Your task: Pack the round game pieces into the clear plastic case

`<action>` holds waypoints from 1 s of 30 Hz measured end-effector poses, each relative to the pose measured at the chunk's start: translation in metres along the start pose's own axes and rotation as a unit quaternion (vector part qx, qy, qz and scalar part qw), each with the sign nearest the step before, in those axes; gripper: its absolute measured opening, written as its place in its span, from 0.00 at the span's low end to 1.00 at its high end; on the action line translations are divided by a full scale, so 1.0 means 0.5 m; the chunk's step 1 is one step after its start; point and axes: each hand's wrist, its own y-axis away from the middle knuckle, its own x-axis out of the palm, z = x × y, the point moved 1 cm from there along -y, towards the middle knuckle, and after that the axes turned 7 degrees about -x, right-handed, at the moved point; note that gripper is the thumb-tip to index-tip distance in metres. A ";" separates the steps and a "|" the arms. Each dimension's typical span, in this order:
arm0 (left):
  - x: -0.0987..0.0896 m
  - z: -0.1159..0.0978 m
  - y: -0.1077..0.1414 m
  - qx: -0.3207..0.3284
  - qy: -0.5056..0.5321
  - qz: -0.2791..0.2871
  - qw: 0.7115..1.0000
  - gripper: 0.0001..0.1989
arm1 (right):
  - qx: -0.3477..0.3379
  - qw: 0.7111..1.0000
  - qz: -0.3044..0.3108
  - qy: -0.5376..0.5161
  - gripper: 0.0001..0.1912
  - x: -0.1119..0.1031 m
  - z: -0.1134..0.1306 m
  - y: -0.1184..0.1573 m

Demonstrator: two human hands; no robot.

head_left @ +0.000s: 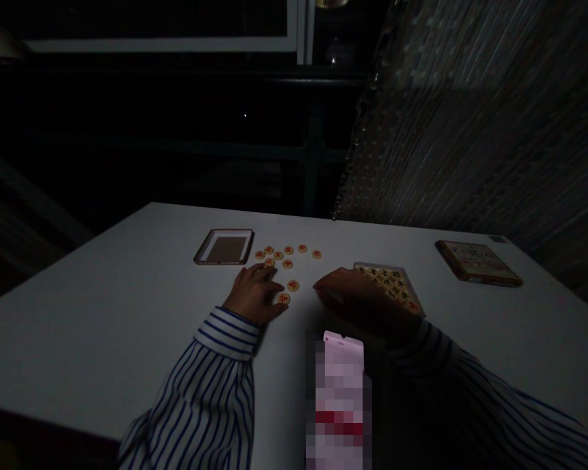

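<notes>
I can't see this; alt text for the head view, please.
A left hand rests by red-marked xiangqi pieces on a white table; a right hand partly hides a box of more. Nearer is a lit phone; a shallow tray sits left, a closed box right.

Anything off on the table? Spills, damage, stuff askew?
No spill or damage visible, though it's dim. Mildly untidy: red-marked discs lie loosely scattered on the table, between the open tray and the disc-filled box, not in rows.
</notes>
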 end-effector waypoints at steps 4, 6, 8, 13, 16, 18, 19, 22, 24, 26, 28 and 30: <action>0.003 0.000 0.001 0.003 0.000 0.002 1.000 0.19 | -0.006 1.000 0.009 0.004 0.12 0.000 0.000 0.003; 0.005 0.001 0.002 0.007 0.004 -0.002 1.000 0.19 | -0.005 1.000 0.009 0.007 0.12 -0.003 0.002 0.002; 0.009 0.003 0.002 0.012 0.009 -0.006 1.000 0.18 | 0.000 1.000 0.013 0.005 0.12 -0.006 0.005 0.002; 0.017 0.006 0.001 0.025 0.024 -0.013 0.999 0.16 | -0.007 1.000 0.009 0.004 0.11 -0.006 0.007 0.003; 0.015 0.005 0.000 0.027 0.032 -0.018 0.999 0.15 | -0.011 1.000 -0.004 -0.003 0.11 -0.005 0.006 0.006; 0.012 0.003 -0.001 0.030 0.031 -0.017 0.999 0.15 | -0.011 1.000 -0.005 -0.007 0.11 -0.005 0.005 0.006; 0.011 0.002 -0.001 0.033 0.030 -0.015 0.999 0.15 | -0.012 1.000 -0.003 -0.007 0.11 -0.005 0.005 0.007; 0.007 0.000 -0.004 0.043 0.030 -0.022 0.998 0.15 | -0.012 1.000 0.002 -0.003 0.11 -0.006 0.006 0.006; 0.005 -0.001 -0.005 0.049 0.035 -0.037 0.998 0.15 | -0.011 1.000 0.000 -0.001 0.11 -0.007 0.006 0.006; 0.002 -0.002 -0.006 0.053 0.042 -0.050 0.996 0.14 | -0.010 1.000 0.002 0.000 0.11 -0.008 0.007 0.005; -0.001 -0.005 -0.007 0.055 0.052 -0.059 0.995 0.15 | -0.011 1.000 0.008 0.006 0.11 -0.008 0.007 0.004; -0.005 -0.008 -0.007 0.059 0.061 -0.064 0.994 0.15 | -0.010 1.000 0.013 0.012 0.11 -0.007 0.007 0.005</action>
